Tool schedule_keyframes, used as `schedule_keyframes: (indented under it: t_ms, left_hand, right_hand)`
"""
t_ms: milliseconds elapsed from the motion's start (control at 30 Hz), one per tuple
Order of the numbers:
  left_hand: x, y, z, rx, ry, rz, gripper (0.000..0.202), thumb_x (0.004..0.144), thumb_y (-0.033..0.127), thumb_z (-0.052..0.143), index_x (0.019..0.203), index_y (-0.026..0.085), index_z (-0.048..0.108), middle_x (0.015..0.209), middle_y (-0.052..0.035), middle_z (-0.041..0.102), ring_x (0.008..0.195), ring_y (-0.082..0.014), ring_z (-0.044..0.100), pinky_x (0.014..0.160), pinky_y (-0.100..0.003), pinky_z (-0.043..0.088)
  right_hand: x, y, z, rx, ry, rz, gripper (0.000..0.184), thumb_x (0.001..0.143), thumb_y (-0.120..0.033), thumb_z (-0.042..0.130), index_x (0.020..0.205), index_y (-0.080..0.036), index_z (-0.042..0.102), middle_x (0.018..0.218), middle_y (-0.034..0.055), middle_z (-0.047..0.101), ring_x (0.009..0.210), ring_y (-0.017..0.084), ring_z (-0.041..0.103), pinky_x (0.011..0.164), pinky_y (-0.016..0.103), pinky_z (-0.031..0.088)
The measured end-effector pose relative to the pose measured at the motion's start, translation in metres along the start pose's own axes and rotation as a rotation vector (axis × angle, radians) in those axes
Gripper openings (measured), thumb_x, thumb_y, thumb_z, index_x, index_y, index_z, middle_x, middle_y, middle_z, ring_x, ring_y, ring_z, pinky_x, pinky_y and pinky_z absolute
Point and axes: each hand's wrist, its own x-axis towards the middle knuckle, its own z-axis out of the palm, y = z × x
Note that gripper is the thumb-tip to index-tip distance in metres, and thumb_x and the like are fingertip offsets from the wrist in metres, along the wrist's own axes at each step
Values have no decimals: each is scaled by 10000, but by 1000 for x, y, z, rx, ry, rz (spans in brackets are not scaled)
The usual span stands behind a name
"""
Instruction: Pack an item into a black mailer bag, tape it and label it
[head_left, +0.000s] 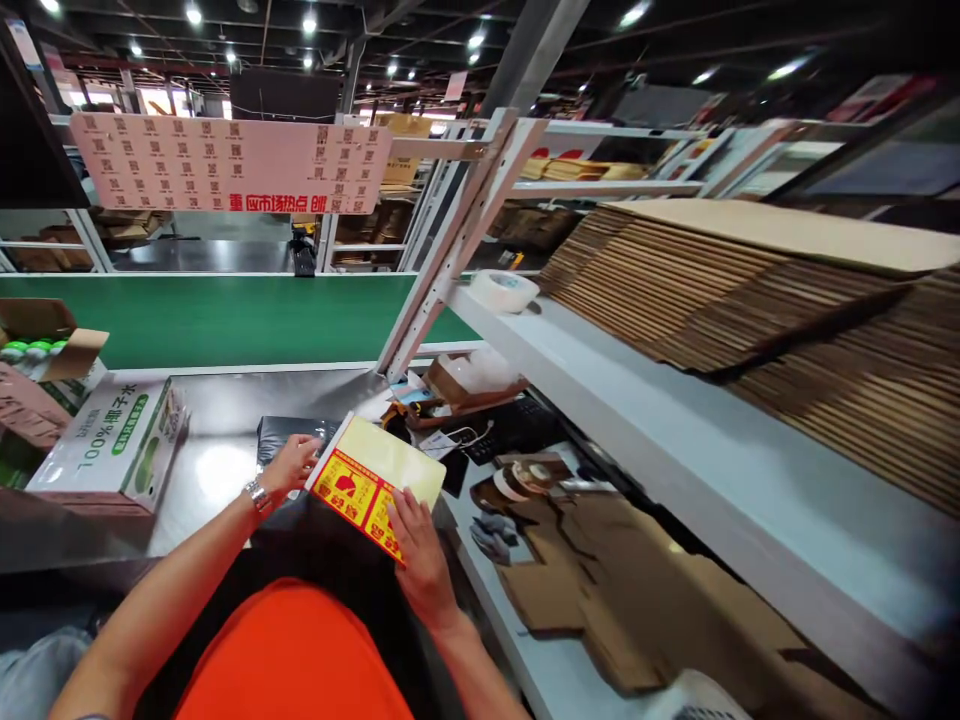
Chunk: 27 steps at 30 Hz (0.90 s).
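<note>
A pad of red and yellow warning labels point(375, 480) with a pale yellow blank strip is tilted in front of my body, its print upside down to me. At its left edge, the bent fingers of my left hand point(291, 466) pinch the white border; a metal watch is on that wrist. My right hand point(421, 555) grips the pad's right side, fingers lying over the printed face. Behind my left hand, a black plastic-wrapped package point(289, 435) lies on the metal table point(217, 465), partly hidden by that hand and the labels.
A white coconut-water carton point(97, 450) and an open box of green-capped bottles point(45, 350) stand left. A green conveyor belt point(225, 310) runs behind. On the right shelf point(600, 350) are a tape roll point(504, 290) and stacked flat cardboard point(675, 280); cardboard pieces point(622, 570) lie below.
</note>
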Motion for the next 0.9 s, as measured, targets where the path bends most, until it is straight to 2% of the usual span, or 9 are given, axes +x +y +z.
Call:
schedule_keyframes:
  t_ms: [67,133,300,433,533,667,767,833,900]
  left_hand:
    - [-1,-1,-1,-115,-31,-72,812,733,410,937,1426,174,585,861,-35,814,754,-227,785,755,-348,612]
    - [-3,-2,-2,-112,-46,-1,951,609,333,1013,1443,157,590,914,-69,845,803,-249,807,781,-359,625]
    - [-14,-2,2,-34,-89,203,504,672,426,955,1067,164,785,1033,-89,858,927,-258,790,879,-370,615]
    - [-30,2,11,122,-143,288,344,783,440,850,990,171,798,984,-55,833,910,-229,734,861,-336,580]
    - [-43,7,14,282,-179,364,236,868,421,760,881,185,765,866,-29,781,837,-201,689,810,-315,556]
    - [-59,13,7,526,-18,537,228,928,355,717,1092,206,773,961,-53,778,882,-213,707,870,-359,582]
    - [-68,19,-1,637,195,724,638,847,394,843,1435,211,677,1276,-145,744,1138,-285,709,1039,-464,583]
    - [-70,21,-4,638,138,774,634,848,415,849,1432,220,695,1377,-167,717,1236,-301,689,1068,-462,573]
    - [-70,20,-4,597,-30,698,323,941,418,748,1189,218,800,1153,-116,793,1035,-242,731,911,-363,588]
  right_hand:
    - [9,-5,-6,-1,-16,-41,1074,790,104,412,1784,-246,208,1826,94,319,1708,328,244,1331,676,404]
    - [16,-10,-14,22,-72,-44,1068,806,63,458,1790,-242,179,1845,103,268,1721,344,188,1346,681,368]
    - [37,-25,-36,237,-283,73,1025,921,-275,675,1785,-143,140,1861,210,155,1725,421,136,1342,674,354]
    - [74,-36,-30,266,-11,141,907,1015,-371,705,1765,-207,223,1762,209,419,1686,381,322,1323,644,413]
    - [102,-41,-23,333,38,171,697,1000,-398,764,1627,-240,504,1486,170,707,1418,339,664,1200,546,571]
    - [121,-50,-34,600,-147,386,276,1015,-402,745,1244,-253,790,1098,67,845,982,237,803,903,369,657]
    - [126,-55,-48,789,-261,550,242,1000,-425,751,1141,-250,839,1045,39,860,947,226,800,888,344,631]
    - [129,-56,-53,897,-323,591,261,984,-445,765,1127,-246,853,1041,34,863,953,224,796,897,333,619]
    - [131,-55,-56,952,-360,596,277,973,-453,777,1136,-245,860,1051,34,864,965,221,790,915,328,608]
